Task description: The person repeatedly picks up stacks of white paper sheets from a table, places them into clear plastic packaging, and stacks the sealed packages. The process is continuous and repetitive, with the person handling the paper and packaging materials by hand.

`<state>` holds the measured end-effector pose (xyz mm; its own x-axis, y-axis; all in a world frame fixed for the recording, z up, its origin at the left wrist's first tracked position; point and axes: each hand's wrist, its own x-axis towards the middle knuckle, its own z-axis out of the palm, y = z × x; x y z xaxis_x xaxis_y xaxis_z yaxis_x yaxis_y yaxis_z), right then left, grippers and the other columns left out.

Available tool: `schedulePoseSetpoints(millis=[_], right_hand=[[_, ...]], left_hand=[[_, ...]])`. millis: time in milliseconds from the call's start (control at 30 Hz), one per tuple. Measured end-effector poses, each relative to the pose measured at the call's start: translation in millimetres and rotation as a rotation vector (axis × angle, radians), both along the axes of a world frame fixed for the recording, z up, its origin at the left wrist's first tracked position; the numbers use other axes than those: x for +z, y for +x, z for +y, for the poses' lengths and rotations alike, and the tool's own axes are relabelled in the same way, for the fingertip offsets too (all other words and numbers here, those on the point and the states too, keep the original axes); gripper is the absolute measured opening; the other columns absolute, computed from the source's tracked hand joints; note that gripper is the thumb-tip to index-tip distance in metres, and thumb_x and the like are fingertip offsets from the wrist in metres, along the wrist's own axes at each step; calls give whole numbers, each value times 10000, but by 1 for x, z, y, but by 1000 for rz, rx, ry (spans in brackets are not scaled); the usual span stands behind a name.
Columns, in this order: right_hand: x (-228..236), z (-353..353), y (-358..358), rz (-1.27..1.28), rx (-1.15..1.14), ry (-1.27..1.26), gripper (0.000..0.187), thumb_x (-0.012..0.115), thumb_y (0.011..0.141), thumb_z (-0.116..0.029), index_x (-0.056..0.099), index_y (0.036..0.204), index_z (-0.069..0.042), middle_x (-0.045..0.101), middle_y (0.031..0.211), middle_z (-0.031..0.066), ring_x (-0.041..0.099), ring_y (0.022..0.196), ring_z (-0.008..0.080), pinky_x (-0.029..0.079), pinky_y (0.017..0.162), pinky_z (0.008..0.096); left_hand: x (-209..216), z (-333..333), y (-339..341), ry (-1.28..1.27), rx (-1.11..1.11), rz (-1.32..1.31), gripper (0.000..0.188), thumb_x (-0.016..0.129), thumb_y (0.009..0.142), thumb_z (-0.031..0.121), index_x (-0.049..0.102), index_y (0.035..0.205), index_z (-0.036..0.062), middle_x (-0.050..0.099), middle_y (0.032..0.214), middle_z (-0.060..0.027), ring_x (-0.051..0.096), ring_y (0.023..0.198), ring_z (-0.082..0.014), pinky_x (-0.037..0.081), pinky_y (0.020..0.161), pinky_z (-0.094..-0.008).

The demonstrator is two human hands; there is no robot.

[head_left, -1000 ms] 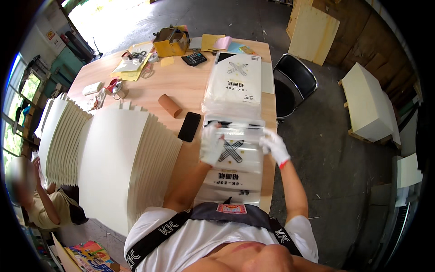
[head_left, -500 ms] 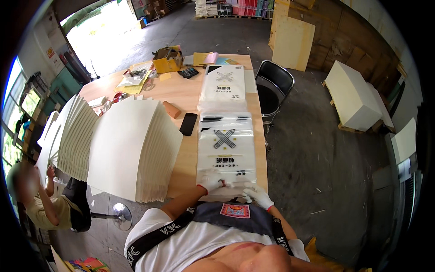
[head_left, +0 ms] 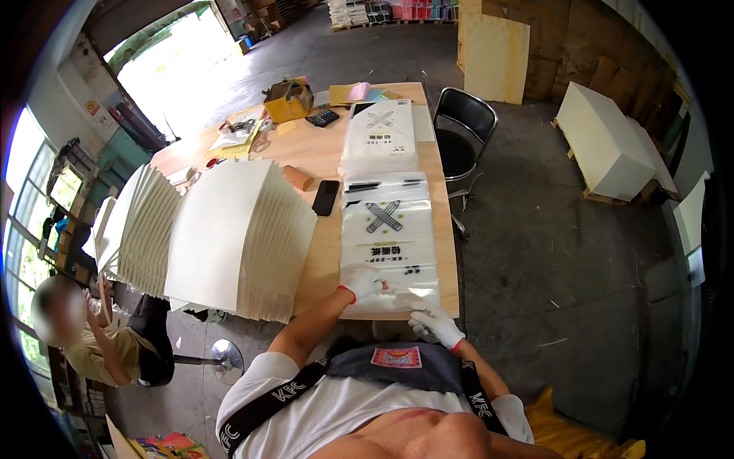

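A stack of clear printed plastic bags point(head_left: 388, 246), marked with crossed black pencils, lies flat along the table's near right part. On its near end is my left hand point(head_left: 362, 284), in a white glove with a red cuff; its fingers are bent and pinch at the top bag's near edge. My right hand point(head_left: 437, 324), gloved the same way, is by the near right corner of the stack at the table edge. Its fingers are apart and loosely curved, with nothing visible in them. Beyond lies a second stack of printed packs point(head_left: 380, 135) with a black corner.
Tall fanned piles of white paper point(head_left: 222, 237) stand left of the bags. A phone point(head_left: 326, 198), a calculator point(head_left: 323, 118) and a yellow box point(head_left: 288, 101) are on the table point(head_left: 315, 264). A black chair point(head_left: 457, 149) stands right; a seated person point(head_left: 115, 348) is at left.
The view has shifted, so the table sits slightly higher and the left-side things farther right. Both hands remain at the near end of the bags, with the right fingers a little more spread.
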<state>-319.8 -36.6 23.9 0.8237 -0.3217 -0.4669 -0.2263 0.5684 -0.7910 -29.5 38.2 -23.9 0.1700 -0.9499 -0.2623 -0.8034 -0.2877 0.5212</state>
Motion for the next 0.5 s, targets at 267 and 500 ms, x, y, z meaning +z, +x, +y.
schedulePoseSetpoints(millis=[267, 500], right_hand=[[1, 3, 74, -60, 125, 47, 423, 523, 1004, -382, 544, 1316, -98, 690, 946, 70, 634, 721, 165, 511, 644, 306], [-6, -20, 127, 103, -248, -592, 421, 501, 978, -422, 696, 1050, -56, 684, 781, 161, 669, 712, 224, 502, 659, 358]], left_hand=[[20, -18, 18, -311, 38, 264, 229, 523, 923, 213, 695, 830, 95, 677, 866, -111, 635, 890, -285, 479, 820, -394], [44, -27, 38, -554, 113, 363, 172, 494, 964, 163, 626, 944, 54, 624, 848, -47, 612, 851, -201, 475, 767, -358]])
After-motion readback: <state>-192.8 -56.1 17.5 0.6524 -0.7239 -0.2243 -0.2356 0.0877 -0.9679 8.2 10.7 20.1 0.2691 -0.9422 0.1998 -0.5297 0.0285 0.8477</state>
